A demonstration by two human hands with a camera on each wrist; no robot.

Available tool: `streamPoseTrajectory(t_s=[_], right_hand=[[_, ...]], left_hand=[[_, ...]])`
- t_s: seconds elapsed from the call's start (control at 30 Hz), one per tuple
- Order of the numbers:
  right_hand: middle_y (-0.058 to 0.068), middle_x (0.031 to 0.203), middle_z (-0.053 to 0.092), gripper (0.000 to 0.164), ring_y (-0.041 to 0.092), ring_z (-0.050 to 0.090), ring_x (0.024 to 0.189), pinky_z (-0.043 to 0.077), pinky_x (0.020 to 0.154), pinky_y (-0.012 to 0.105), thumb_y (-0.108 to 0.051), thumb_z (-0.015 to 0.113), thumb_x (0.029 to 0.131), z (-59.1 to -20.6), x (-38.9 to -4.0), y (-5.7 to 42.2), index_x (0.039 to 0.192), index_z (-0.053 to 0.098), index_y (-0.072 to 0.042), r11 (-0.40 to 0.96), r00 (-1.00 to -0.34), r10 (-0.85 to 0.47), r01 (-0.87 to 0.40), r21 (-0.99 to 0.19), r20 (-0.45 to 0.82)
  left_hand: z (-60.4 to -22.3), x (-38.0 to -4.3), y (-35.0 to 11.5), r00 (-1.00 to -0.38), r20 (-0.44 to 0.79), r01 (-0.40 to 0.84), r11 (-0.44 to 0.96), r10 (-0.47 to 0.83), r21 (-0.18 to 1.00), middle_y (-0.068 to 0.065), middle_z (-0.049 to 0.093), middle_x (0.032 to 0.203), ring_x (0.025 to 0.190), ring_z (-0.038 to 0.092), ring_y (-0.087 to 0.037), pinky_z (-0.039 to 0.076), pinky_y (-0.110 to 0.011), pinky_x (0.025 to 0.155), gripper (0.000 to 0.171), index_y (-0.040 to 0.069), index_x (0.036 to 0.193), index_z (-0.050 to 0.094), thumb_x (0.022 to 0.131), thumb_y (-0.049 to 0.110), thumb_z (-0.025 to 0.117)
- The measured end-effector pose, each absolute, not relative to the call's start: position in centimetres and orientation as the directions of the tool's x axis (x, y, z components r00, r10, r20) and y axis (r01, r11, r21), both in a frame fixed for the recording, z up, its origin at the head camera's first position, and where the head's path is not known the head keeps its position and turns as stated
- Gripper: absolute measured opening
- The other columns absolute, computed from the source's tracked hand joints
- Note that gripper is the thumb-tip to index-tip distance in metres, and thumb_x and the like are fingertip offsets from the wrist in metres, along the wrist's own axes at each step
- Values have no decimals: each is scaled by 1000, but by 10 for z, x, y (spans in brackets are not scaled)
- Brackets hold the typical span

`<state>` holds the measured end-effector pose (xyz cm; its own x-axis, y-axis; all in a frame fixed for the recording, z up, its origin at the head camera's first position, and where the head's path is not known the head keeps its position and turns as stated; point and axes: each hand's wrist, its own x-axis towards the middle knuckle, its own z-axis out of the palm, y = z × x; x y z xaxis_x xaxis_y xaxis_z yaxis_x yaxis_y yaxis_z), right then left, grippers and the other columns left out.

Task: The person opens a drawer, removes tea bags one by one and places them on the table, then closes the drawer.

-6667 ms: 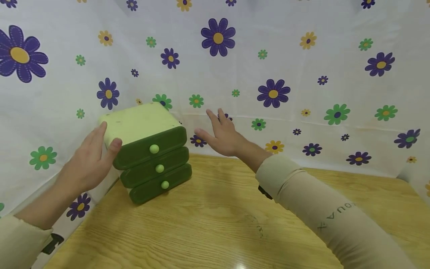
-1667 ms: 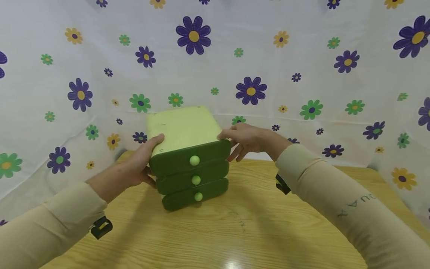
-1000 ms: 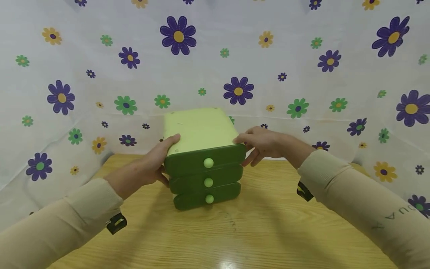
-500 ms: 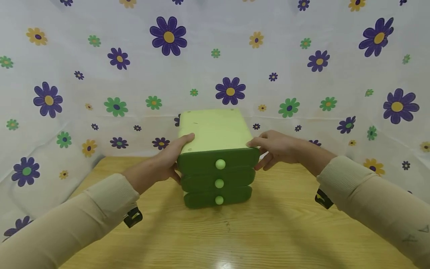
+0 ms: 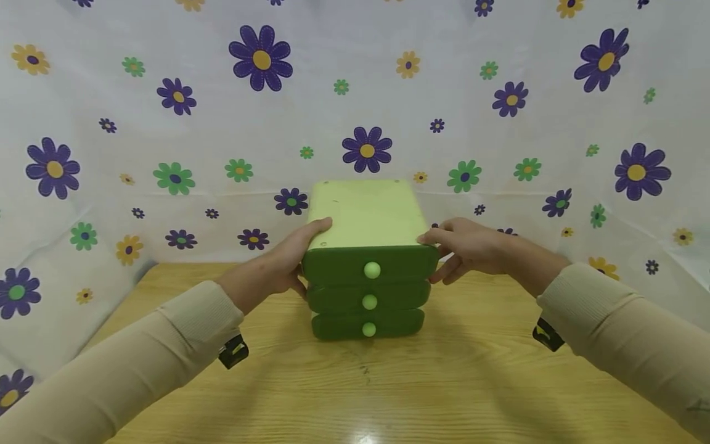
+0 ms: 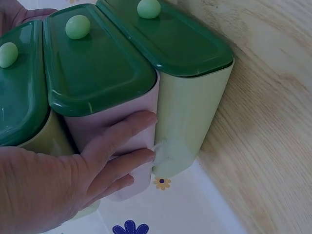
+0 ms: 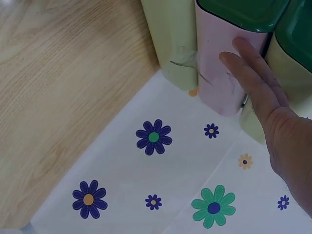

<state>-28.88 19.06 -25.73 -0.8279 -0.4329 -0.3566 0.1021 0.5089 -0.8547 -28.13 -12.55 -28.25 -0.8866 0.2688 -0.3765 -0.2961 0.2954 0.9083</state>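
Note:
A small three-drawer cabinet (image 5: pixel 366 213) stands on the table, its top pale green and its drawer fronts (image 5: pixel 339 265) dark green. Each front carries a round light green knob (image 5: pixel 372 270). My left hand (image 5: pixel 283 259) holds the cabinet's left side, thumb over the top edge. In the left wrist view, its fingers (image 6: pixel 122 134) lie along the pink side of the middle tier (image 6: pixel 139 107). On the opposite side my right hand (image 5: pixel 471 246) grips the upper right edge, thumb on top. Its fingers (image 7: pixel 248 73) touch the pink side in the right wrist view. All drawers look closed.
The wooden table (image 5: pixel 333 394) extends in front of the cabinet and to both sides. Behind it hangs a white cloth (image 5: pixel 310 117) printed with purple, green and yellow flowers. A black strap piece (image 5: pixel 233 351) shows under the left cuff.
The cabinet stood angled at the left with both hands apart from it. Both hands took hold of it, and it has turned to face me, nearer the view's middle. The head view swung right.

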Motion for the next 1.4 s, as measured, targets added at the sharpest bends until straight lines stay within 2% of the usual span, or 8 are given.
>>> streamPoseTrajectory(t_s=[0.17,0.47,0.73,1.03,1.4], right_hand=[[33,140,46,59,37,72,99,57,90,49,-38,49,103,-257,-289,194,141,36,6,500,-829,-435,101,-860,-351],[30,133,53,59,35,74,95,56,92,48,-38,49,103,-259,-291,195,140,38,6,498,-851,-411,91,-862,-328],[26,122,61,56,36,74,93,55,94,50,-39,49,103,-262,-297,197,134,41,7,504,-874,-380,80,-860,-304],[24,116,66,55,33,75,89,54,95,51,-41,48,103,-262,-305,201,131,43,5,493,-880,-379,71,-867,-287],[24,118,63,59,35,74,92,54,95,50,-42,48,103,-262,-306,204,136,38,5,501,-878,-378,72,-862,-293]], left_hand=[[-282,-284,-123,-883,-377,-298,285,280,911,-22,49,130,117,51,-39,47,-72,87,85,11,152,22,93,70,38],[-284,-292,-118,-885,-384,-317,264,265,911,-22,48,130,118,50,-38,46,-74,88,86,10,152,22,93,70,40],[-283,-304,-114,-887,-384,-320,256,257,912,-23,43,136,123,46,-43,41,-77,92,87,13,154,19,92,71,39],[-282,-315,-110,-891,-373,-305,268,259,914,-22,43,137,124,47,-46,44,-75,88,86,20,157,13,92,71,38],[-283,-316,-105,-892,-377,-305,284,249,909,-21,49,132,120,50,-43,49,-69,84,86,16,154,20,92,72,38]])
